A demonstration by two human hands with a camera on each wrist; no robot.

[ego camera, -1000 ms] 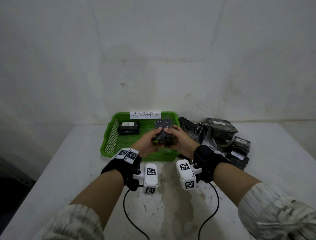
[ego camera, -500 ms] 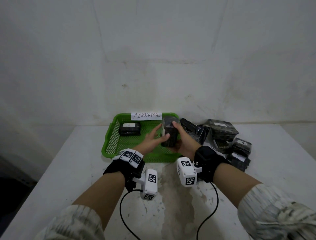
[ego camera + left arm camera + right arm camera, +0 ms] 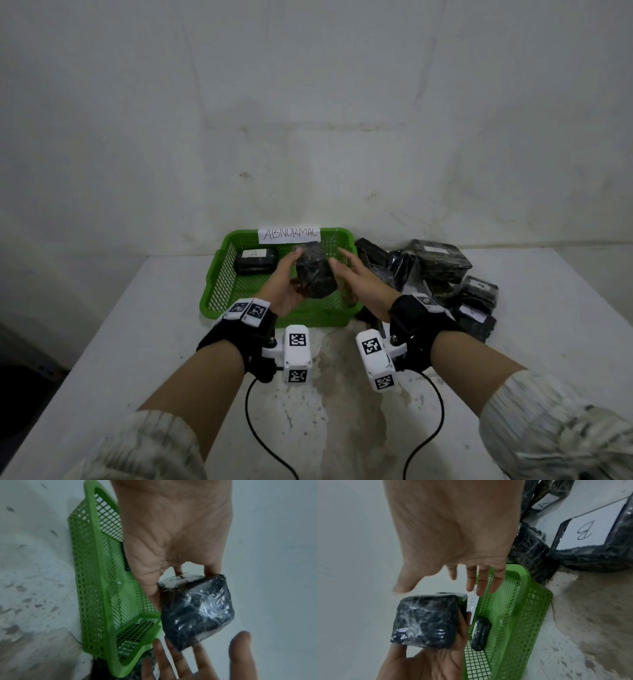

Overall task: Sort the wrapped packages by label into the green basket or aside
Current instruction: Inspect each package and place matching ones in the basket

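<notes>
A black plastic-wrapped package (image 3: 314,275) is held over the green basket (image 3: 219,274). My left hand (image 3: 289,279) grips it from the left and below, thumb up along its side. In the left wrist view the package (image 3: 197,608) shows a strip of white label on its far face, the letter unreadable. My right hand (image 3: 346,270) hovers just right of the package with straight fingers, holding nothing. In the right wrist view the package (image 3: 426,620) sits in the left hand (image 3: 436,655), apart from the right hand. One wrapped package (image 3: 255,262) lies in the basket's far left corner.
A paper sign reading ABNORMAL (image 3: 289,234) hangs on the basket's back rim. A pile of wrapped packages (image 3: 442,267) lies right of the basket; one label reads B (image 3: 585,531). The white table (image 3: 137,342) ends at the wall. Two cables trail toward me.
Both hands held the package a second ago. The right hand has let go and drawn off to the right, and the left hand alone holds the package, raised and turned.
</notes>
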